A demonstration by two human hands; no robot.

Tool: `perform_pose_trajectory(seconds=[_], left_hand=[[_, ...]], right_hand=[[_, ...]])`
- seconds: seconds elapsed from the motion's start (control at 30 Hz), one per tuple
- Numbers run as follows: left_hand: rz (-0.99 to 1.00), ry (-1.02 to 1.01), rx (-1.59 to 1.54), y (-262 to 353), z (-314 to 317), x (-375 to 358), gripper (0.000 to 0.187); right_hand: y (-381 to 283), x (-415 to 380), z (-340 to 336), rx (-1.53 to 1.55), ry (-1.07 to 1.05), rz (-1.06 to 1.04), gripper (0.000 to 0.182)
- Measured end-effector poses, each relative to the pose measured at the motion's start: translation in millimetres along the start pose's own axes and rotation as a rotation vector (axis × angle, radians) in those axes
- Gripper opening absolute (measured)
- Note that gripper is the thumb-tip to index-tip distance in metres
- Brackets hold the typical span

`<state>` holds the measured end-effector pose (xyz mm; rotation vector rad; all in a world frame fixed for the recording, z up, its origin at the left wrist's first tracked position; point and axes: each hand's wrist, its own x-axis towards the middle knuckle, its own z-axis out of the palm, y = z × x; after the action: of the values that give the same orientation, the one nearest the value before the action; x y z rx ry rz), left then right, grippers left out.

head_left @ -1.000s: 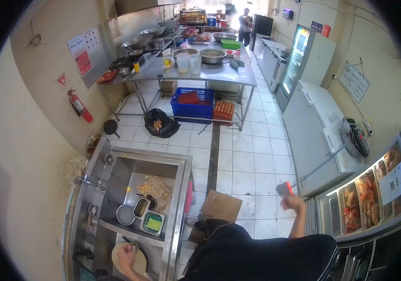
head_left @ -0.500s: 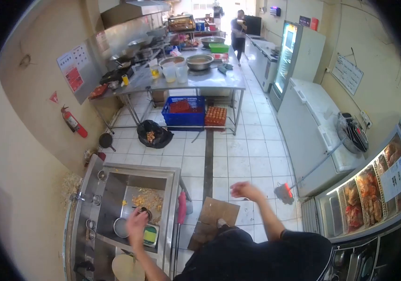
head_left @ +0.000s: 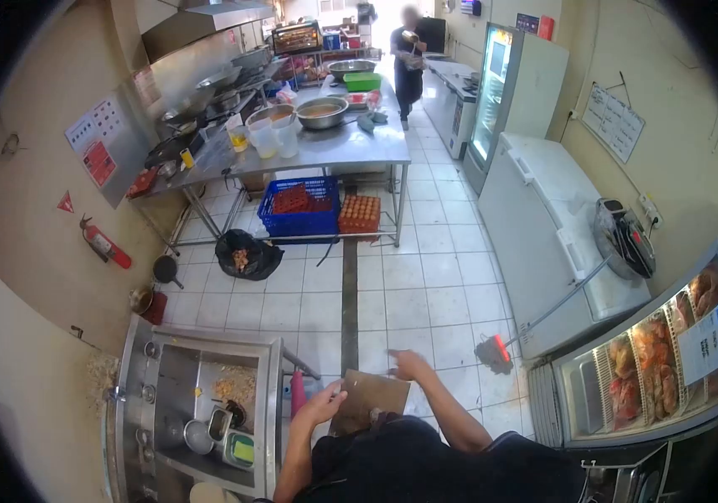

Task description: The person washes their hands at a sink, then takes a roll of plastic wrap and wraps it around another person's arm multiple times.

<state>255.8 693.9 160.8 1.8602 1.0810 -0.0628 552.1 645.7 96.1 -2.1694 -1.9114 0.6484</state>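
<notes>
My left hand (head_left: 324, 404) is in front of my body, just right of the sink's edge, its fingers stretched out and no object visible in it. My right hand (head_left: 410, 365) hovers over the floor with its fingers partly extended, also with nothing visible in it. A flattened cardboard sheet (head_left: 371, 396) lies on the floor below both hands. The steel sink (head_left: 208, 334) on the left has food scraps (head_left: 235, 387) in its basin. Near its front right are a round metal bowl (head_left: 198, 436) and a small container with a green and yellow sponge (head_left: 243, 451).
A steel table (head_left: 338, 151) stands ahead, with a blue crate (head_left: 296, 225) and egg trays (head_left: 360, 215) beneath. A black bag (head_left: 246, 261) is on the tiles. Along the right are a chest freezer (head_left: 535, 243), a long-handled tool (head_left: 501, 345) and a lit display case (head_left: 644, 369). A person (head_left: 409, 63) stands far back.
My left hand has moved right, from over the sink to in front of my body. My right hand has come lower and closer to it. The person at the back is nearer.
</notes>
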Motion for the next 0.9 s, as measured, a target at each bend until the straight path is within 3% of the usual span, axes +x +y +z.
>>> perform_pose_trajectory(seconds=[0.03,0.1,0.13,0.2,0.27,0.3,0.33,0.37,0.43,0.5,0.57,0.63,0.67,0.7,0.73,0.77,0.8,0.83,0.87,0.9], left_hand=[[0.026,0.053,-0.155,23.5,-5.6,4.7,0.053],[0.168,0.156,-0.019,28.7,-8.6,19.0,0.052],[0.237,0.203,0.045,29.1,-7.0,24.3,0.052],[0.147,0.130,-0.096,24.5,-7.1,35.0,0.052],[0.068,0.069,-0.150,4.0,-11.7,47.6,0.052],[0.046,0.075,-0.076,-5.1,-15.7,51.0,0.052],[0.023,0.078,-0.004,-15.4,-19.0,54.1,0.052],[0.000,0.080,0.071,-29.2,-23.3,56.3,0.052],[-0.019,0.039,0.046,-64.3,-31.7,72.9,0.050],[0.012,0.022,-0.034,-69.8,-56.6,75.7,0.046],[0.092,0.117,-0.169,-50.0,-91.3,76.9,0.035],[0.143,0.163,-0.241,-47.8,-136.7,93.4,0.029],[0.428,0.387,-0.185,-38.2,-168.6,101.4,0.025],[0.716,0.611,-0.136,1.0,-206.3,102.3,0.022],[0.665,0.736,-0.244,37.8,-241.0,95.9,0.019],[0.724,0.970,-0.078,61.6,-276.6,91.0,0.020],[0.873,0.892,-0.242,91.6,-320.8,88.2,0.025],[1.043,1.056,-0.130,106.6,-361.0,92.6,0.033],[1.295,1.152,-0.158,132.2,-394.4,85.4,0.036],[1.554,1.228,-0.088,167.6,-426.1,67.1,0.046]], right_hand=[[11.1,15.7,17.5,0.301,0.141,-0.271,0.059],[-11.5,19.1,2.0,0.860,-0.157,-0.013,0.057],[-3.8,19.3,11.4,0.727,-0.150,0.015,0.053],[20.7,18.5,65.9,0.460,-0.131,0.067,0.046],[96.1,20.4,187.8,0.091,-0.179,0.003,0.042],[127.4,-9.5,237.1,0.342,0.028,0.068,0.042],[160.1,-31.8,278.3,0.120,-0.313,0.329,0.039],[177.2,-73.2,303.8,0.431,-0.214,0.868,0.037],[148.8,-119.0,275.1,0.893,-0.052,1.437,0.035],[174.7,-190.2,313.6,1.655,0.165,1.169,0.037],[142.0,-204.7,233.9,1.110,-0.008,1.197,0.034],[145.9,-214.2,184.8,0.598,0.028,1.115,0.047],[171.3,-228.8,198.1,0.566,0.476,1.076,0.039],[145.9,-228.6,134.1,0.641,0.792,1.052,0.042],[110.3,-231.4,60.5,0.542,0.991,1.132,0.043],[70.2,-228.9,-27.0,0.462,1.096,0.994,0.042],[33.1,-223.1,-100.8,0.517,1.198,0.965,0.044],[7.3,-221.4,-152.8,0.402,1.307,0.855,0.050],[4.5,-229.1,-189.3,0.267,1.409,0.674,0.054],[-28.2,-231.2,-240.1,-0.001,1.425,0.517,0.045]])
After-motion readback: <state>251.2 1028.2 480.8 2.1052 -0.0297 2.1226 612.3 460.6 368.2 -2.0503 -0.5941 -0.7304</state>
